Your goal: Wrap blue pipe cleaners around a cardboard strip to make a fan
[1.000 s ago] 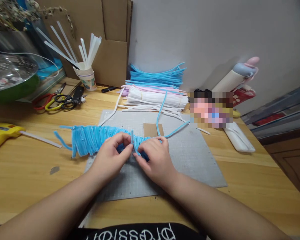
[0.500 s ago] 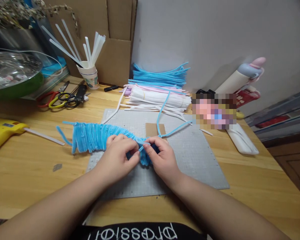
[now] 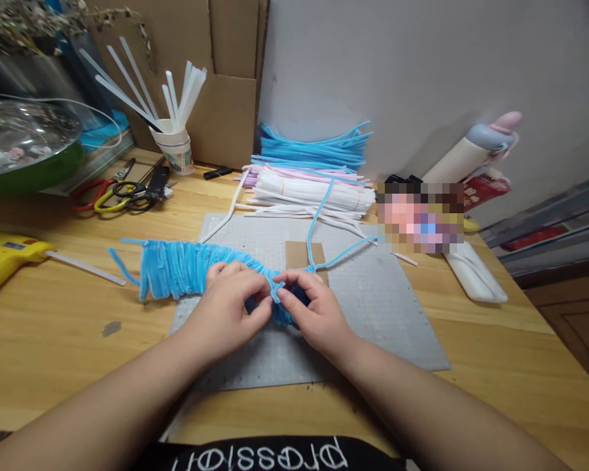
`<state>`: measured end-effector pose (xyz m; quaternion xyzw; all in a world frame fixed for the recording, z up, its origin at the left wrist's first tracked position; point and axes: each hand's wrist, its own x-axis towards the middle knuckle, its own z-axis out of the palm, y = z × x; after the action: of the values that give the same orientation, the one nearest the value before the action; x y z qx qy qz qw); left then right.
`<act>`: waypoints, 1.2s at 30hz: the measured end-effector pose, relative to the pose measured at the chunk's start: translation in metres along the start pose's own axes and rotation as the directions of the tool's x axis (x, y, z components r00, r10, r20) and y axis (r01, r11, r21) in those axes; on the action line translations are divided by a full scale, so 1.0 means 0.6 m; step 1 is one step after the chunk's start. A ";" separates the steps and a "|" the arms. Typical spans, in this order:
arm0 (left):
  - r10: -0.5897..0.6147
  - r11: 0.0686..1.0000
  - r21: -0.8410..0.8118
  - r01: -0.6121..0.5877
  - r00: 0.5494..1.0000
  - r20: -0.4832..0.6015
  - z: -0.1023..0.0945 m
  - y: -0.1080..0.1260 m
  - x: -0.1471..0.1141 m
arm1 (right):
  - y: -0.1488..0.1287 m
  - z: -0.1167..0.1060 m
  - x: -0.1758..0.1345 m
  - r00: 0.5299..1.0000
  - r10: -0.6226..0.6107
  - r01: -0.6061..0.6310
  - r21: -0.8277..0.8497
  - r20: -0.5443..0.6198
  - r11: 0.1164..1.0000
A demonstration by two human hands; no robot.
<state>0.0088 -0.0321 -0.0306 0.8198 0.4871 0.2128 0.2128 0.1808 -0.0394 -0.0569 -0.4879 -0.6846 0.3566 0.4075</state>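
Observation:
A long tube-like piece of coiled blue pipe cleaners [image 3: 174,269] lies across the grey cutting mat [image 3: 387,314], its left end over the bare wood. My left hand [image 3: 238,297] is closed around its middle, fingers behind and thumb in front. My right hand [image 3: 314,304] pinches at short blue pipe cleaner ends [image 3: 277,290] that cross in front of the coil. Two long loose blue strands [image 3: 311,226] stick out beyond my right hand. Behind that hand a small cardboard square [image 3: 297,253] lies on the mat. The coil's right end is partly hidden by my fingers.
Bundles of blue pipe cleaners [image 3: 314,149] and white pipe cleaners [image 3: 314,193] lie by the wall. At left are a yellow glue gun [image 3: 10,261], scissors [image 3: 110,196] and a paper cup [image 3: 174,150] of glue sticks. A white bottle [image 3: 464,157] leans at right.
The short blue ends between my hands have bent from pointing right to a crossed, more upright shape. My right fingertips have shifted slightly left, and the coil has moved slightly left.

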 end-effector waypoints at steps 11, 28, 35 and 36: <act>-0.030 0.998 -0.050 0.029 0.999 -0.017 0.005 0.001 0.003 | 0.009 0.001 -0.002 0.991 0.110 -0.099 0.143 -0.072 0.985; -0.163 0.970 -0.200 0.141 0.982 -0.099 0.001 -0.010 0.003 | -0.001 -0.003 -0.003 0.977 -0.145 0.192 -0.354 0.154 0.915; -0.077 0.993 -0.091 0.076 0.997 -0.009 0.001 -0.002 0.001 | 0.010 -0.005 0.004 0.999 -0.009 0.006 -0.065 -0.049 0.998; -0.081 0.995 -0.067 0.080 0.997 0.002 0.002 -0.001 0.001 | 0.011 -0.004 0.004 0.998 0.008 -0.010 -0.038 -0.062 0.999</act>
<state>0.0094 -0.0314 -0.0319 0.7919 0.5125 0.2206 0.2483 0.1853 -0.0353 -0.0613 -0.5096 -0.6762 0.3300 0.4174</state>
